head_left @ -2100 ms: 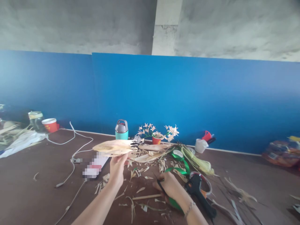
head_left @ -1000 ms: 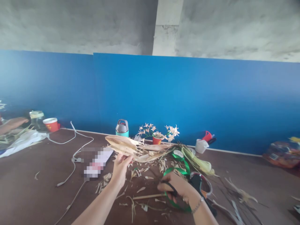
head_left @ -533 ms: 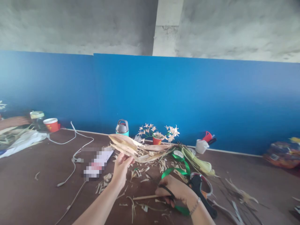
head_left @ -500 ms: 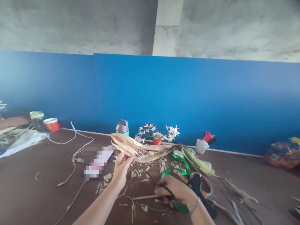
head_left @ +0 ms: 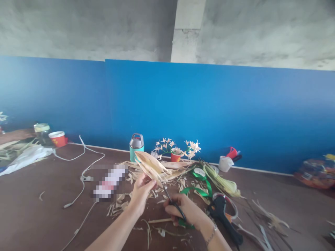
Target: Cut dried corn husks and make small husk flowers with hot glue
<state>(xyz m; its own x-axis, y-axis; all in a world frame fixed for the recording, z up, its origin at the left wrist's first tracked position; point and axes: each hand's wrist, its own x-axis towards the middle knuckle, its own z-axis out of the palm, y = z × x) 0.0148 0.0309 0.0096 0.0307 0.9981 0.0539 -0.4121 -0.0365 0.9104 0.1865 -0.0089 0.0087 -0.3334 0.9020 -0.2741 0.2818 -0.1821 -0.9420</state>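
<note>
My left hand (head_left: pixel 142 191) pinches a pale dried corn husk (head_left: pixel 150 165) by its lower end, its leaves fanning upward. Black-handled scissors (head_left: pixel 175 205) are in my right hand (head_left: pixel 184 209), fingers closed around the handles. Their blades point up and left, with the tips at the lower edge of the husk, close to my left fingers. Whether the blades are parted or closed is hard to make out. Husk scraps (head_left: pixel 117 205) lie scattered below and around both hands.
A black glue gun (head_left: pixel 222 218) lies right of my right hand beside a tape roll (head_left: pixel 232 205). Green ribbon (head_left: pixel 200 190), a bundle of stalks (head_left: pixel 220 181), a red cup of husk flowers (head_left: pixel 175 156) and a turquoise flask (head_left: pixel 136 148) stand behind. Another person's hand (head_left: pixel 19 135) shows far left.
My right hand has brought the scissors up and left to the husk. The husk in my left hand has shifted slightly right and down.
</note>
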